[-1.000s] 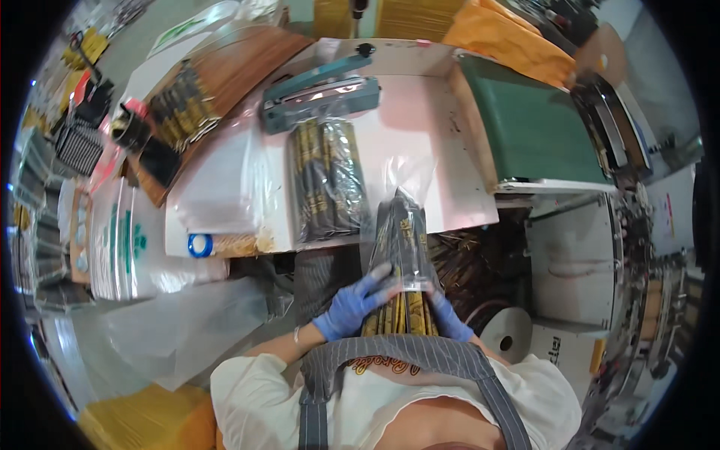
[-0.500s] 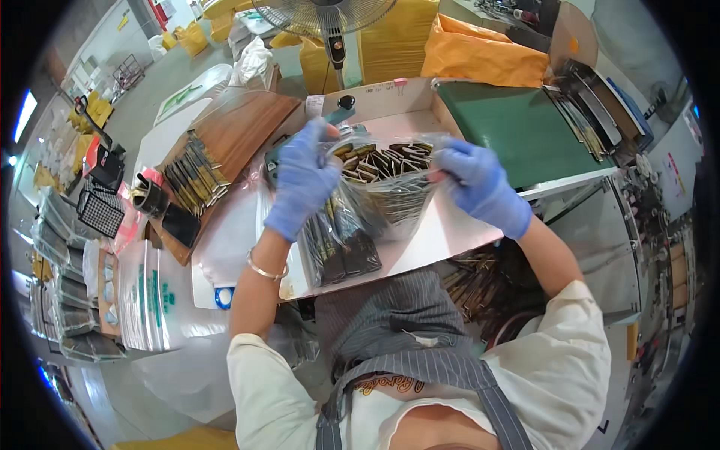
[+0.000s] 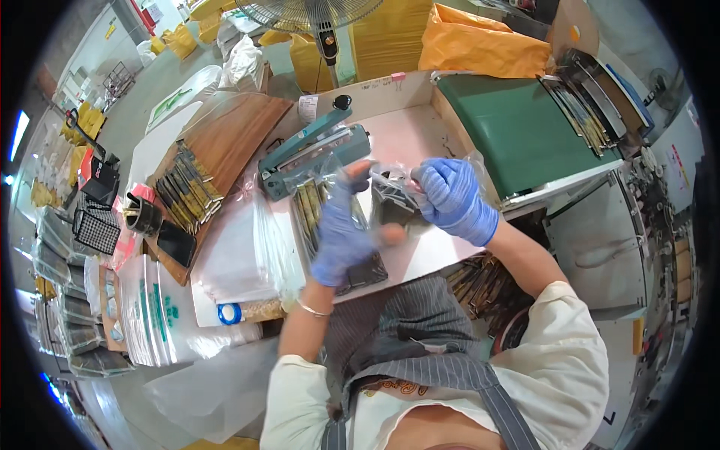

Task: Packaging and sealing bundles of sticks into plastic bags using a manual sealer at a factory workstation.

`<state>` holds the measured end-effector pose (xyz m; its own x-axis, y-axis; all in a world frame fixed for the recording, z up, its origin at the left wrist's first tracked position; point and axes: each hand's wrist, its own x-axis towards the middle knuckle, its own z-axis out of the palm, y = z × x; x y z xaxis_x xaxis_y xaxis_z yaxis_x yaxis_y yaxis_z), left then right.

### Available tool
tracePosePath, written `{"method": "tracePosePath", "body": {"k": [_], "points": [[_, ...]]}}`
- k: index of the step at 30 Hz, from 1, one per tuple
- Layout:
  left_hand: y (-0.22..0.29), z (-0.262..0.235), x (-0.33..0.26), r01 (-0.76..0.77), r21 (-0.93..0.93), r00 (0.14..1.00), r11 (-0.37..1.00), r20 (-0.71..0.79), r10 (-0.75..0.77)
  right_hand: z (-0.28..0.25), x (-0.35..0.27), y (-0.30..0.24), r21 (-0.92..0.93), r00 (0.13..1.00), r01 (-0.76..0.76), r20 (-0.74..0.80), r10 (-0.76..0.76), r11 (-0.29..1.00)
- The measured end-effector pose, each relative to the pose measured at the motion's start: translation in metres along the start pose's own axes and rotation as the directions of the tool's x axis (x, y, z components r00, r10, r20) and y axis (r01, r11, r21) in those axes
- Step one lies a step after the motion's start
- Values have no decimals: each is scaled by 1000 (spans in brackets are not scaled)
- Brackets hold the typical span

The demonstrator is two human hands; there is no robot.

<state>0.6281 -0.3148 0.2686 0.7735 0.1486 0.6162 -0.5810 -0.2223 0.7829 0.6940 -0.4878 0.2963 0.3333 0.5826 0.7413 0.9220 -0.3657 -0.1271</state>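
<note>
My right hand (image 3: 456, 201), in a blue glove, is closed on the gathered mouth of a clear plastic bag (image 3: 396, 196). Dark flat pieces show inside the bag, partly hidden by my hands. Just left of it is my left hand (image 3: 339, 236), also gloved and slightly blurred, its thumb and forefinger spread apart. Whether it touches the bag I cannot tell. Beneath and beside the left hand lies another clear bag (image 3: 307, 206) of long dark-and-gold pieces, partly covered. Behind the hands stands a teal bench sealer (image 3: 319, 150) with a black knob on its arm.
Empty clear bags (image 3: 240, 247) lie at the left of the white table. Further left, a brown board (image 3: 244, 131) carries dark-and-gold strips (image 3: 187, 184), a black cup (image 3: 142, 216) and a phone (image 3: 176, 241). A green mat (image 3: 502, 127) is at right; a fan (image 3: 326, 41) stands beyond.
Both hands held the bag's mouth stretched wide before. My left hand has let go and moved down and right; my right hand has bunched the mouth together. The sealer is more exposed.
</note>
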Motion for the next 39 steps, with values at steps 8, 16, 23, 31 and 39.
{"method": "tracePosePath", "body": {"k": [8,16,23,31,39], "points": [[-131,41,-17,666,-359,724,653,103,-682,185,60,128,-103,850,-525,-20,526,845],[-209,-72,0,584,-571,567,577,-222,-794,248,147,87,659,890,-340,-6,457,671],[-209,-91,-20,695,-383,562,609,-239,-792,291,53,163,681,653,-580,60,755,447],[-198,-99,-37,589,-564,606,578,-165,-778,315,56,143,864,569,-485,193,799,136],[-234,-144,-41,631,-692,634,351,199,-747,279,34,104,568,477,-702,-72,876,429]]}}
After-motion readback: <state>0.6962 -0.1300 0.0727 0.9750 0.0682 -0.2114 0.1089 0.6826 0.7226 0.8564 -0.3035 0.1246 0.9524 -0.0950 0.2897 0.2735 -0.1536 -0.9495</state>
